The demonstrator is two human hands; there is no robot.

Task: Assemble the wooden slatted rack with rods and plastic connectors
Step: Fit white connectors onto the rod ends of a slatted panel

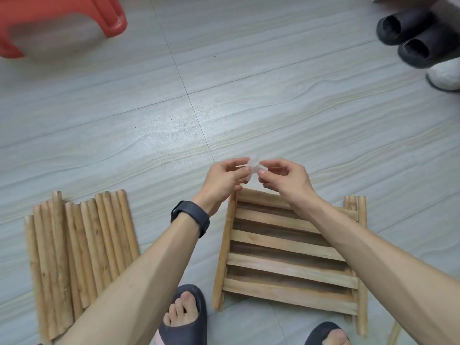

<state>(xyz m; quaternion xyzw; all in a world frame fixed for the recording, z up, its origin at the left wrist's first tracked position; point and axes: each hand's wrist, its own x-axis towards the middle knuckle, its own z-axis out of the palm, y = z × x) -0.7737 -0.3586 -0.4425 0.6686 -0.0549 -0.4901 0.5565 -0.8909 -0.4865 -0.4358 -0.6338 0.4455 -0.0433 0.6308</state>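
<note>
Translucent plastic connector (254,167) — pinched between left hand (225,179) and right hand (286,179) — above the slatted rack (286,260).

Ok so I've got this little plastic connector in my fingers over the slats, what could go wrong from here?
The connector is only pinched lightly between the left hand and right hand. It could slip and be hard to spot on the pale floor. The loose rods near your foot may roll if nudged.

Pale wood slatted rack (286,247), red stool (109,18), black watch (190,217).
</note>
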